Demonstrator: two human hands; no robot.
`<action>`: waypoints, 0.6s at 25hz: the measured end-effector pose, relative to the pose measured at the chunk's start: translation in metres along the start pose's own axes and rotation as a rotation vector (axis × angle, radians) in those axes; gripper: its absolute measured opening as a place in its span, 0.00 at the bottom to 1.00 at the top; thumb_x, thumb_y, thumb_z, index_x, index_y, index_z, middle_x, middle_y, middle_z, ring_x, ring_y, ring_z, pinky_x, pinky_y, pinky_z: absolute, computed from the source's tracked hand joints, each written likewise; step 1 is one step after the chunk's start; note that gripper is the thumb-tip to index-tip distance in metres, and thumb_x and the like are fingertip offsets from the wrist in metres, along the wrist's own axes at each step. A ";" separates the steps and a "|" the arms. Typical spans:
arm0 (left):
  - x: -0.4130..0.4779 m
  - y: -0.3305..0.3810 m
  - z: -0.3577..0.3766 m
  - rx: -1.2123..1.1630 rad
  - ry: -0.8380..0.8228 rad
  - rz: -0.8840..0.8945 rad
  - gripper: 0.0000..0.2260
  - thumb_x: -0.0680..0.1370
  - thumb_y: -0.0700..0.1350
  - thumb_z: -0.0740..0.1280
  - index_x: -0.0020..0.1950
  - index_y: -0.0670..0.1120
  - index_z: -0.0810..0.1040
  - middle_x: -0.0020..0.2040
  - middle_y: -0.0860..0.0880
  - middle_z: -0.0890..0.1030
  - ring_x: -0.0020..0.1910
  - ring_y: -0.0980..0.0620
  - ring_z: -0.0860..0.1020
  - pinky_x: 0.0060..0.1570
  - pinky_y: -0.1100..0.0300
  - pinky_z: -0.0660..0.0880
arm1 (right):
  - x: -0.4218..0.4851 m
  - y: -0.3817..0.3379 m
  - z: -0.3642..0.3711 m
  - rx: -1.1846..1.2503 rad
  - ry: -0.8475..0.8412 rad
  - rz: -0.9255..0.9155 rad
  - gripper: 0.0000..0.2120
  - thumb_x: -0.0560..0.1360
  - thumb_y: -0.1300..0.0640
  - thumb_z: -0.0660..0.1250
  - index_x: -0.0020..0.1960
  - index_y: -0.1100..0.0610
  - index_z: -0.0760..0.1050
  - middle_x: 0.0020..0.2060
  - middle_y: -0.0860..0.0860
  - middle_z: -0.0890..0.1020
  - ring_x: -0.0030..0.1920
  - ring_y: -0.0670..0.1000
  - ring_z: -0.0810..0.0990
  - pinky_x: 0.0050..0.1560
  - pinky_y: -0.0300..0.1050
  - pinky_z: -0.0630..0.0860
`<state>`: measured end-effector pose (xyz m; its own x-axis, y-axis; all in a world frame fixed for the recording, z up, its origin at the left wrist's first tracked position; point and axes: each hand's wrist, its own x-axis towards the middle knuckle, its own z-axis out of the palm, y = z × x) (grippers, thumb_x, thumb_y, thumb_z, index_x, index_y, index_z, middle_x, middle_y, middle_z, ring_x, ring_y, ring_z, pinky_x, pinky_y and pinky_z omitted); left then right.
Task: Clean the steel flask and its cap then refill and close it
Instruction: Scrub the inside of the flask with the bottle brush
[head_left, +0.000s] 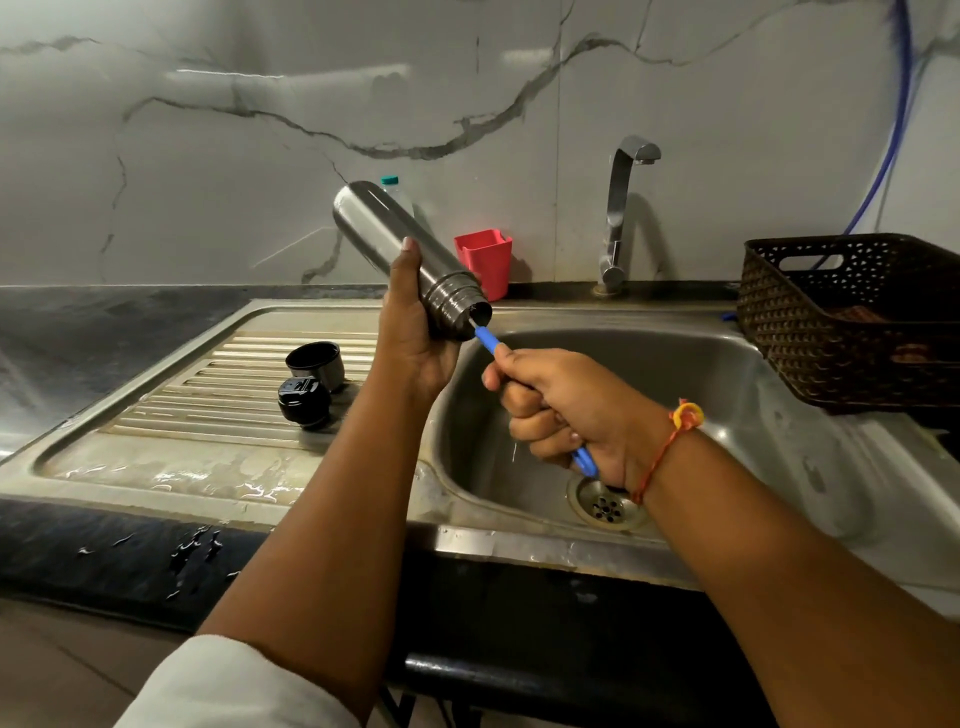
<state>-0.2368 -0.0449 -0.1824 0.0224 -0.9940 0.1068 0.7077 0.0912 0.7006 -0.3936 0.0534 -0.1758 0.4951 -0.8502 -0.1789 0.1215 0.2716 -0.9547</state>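
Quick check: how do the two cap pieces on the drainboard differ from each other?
The steel cup has a shiny metal wall and an open mouth showing a dark inside; the black stopper is glossy black all over, with a closed top. The black stopper sits nearer the person than the steel cup. Both rest on the ribbed drainboard, unheld.

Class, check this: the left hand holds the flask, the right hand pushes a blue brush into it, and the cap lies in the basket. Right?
No. The head view shows the black cap on the draining board, left of the basin, not in the basket. The left hand does hold the flask and the right hand the blue brush.
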 end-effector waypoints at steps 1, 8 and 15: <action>-0.001 0.002 0.000 -0.007 0.013 0.016 0.37 0.75 0.59 0.73 0.75 0.40 0.65 0.60 0.37 0.76 0.47 0.46 0.82 0.44 0.53 0.82 | 0.000 0.000 -0.003 -0.091 0.050 -0.010 0.15 0.84 0.49 0.54 0.46 0.56 0.71 0.26 0.46 0.62 0.22 0.43 0.57 0.18 0.34 0.53; -0.003 0.004 0.001 0.300 0.199 -0.028 0.14 0.83 0.53 0.65 0.62 0.43 0.76 0.52 0.42 0.82 0.47 0.49 0.83 0.45 0.55 0.80 | 0.019 0.014 -0.013 -1.142 0.606 -0.212 0.17 0.83 0.47 0.55 0.41 0.54 0.72 0.32 0.50 0.76 0.32 0.51 0.75 0.30 0.44 0.65; -0.008 0.008 0.007 -0.074 0.234 -0.118 0.36 0.72 0.59 0.76 0.70 0.38 0.70 0.56 0.39 0.82 0.49 0.43 0.84 0.46 0.48 0.83 | 0.020 0.015 -0.007 -1.212 0.450 -0.240 0.19 0.83 0.44 0.54 0.44 0.53 0.77 0.33 0.49 0.78 0.35 0.51 0.76 0.34 0.46 0.70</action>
<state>-0.2368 -0.0354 -0.1727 0.0933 -0.9851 -0.1443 0.7648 -0.0218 0.6439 -0.3880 0.0372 -0.1950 0.2131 -0.9592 0.1857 -0.7951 -0.2807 -0.5376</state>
